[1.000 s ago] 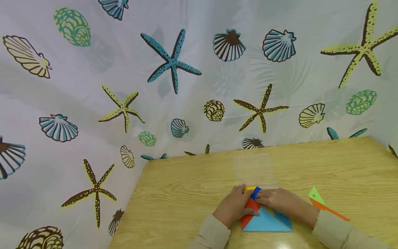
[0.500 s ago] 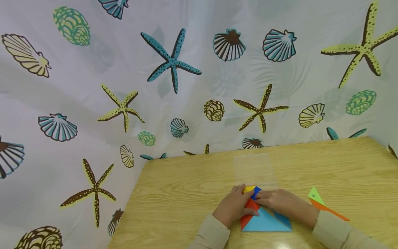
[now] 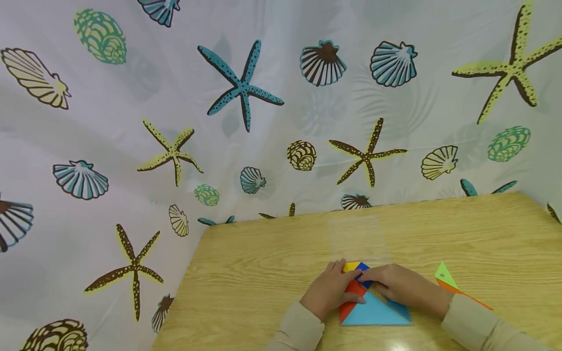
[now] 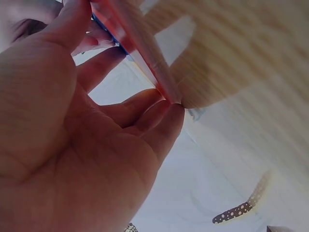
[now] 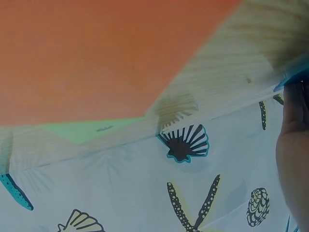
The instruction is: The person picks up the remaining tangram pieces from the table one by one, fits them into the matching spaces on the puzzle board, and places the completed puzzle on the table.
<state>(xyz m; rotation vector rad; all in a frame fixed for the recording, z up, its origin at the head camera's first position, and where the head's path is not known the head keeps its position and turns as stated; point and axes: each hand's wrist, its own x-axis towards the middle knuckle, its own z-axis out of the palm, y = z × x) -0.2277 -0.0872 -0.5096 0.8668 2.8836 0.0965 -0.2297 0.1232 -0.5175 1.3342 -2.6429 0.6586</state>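
- Two hands on the tangram pieces, low centre of the head view: my left hand (image 3: 327, 291) rests on the red piece (image 3: 350, 298), fingers fairly straight, fingertips up by the yellow piece (image 3: 350, 266).
- My right hand (image 3: 401, 287) has its fingers curled over the small dark blue piece (image 3: 362, 269), pinching it where it sits touching the yellow one.
- Step in hand, I'd say: seating that dark blue piece against yellow and red, above the big light blue triangle (image 3: 375, 313).
- Next move probably needs a small nudge or turn so the edges sit flush, left hand steadying the rest.
- Green piece (image 3: 445, 274) and orange piece (image 3: 465, 294) lie apart on the tabletop (image 3: 263, 273), at the right.
- Versus a second ago: basically nothing moved, right fingers crept slightly left over the blue piece.
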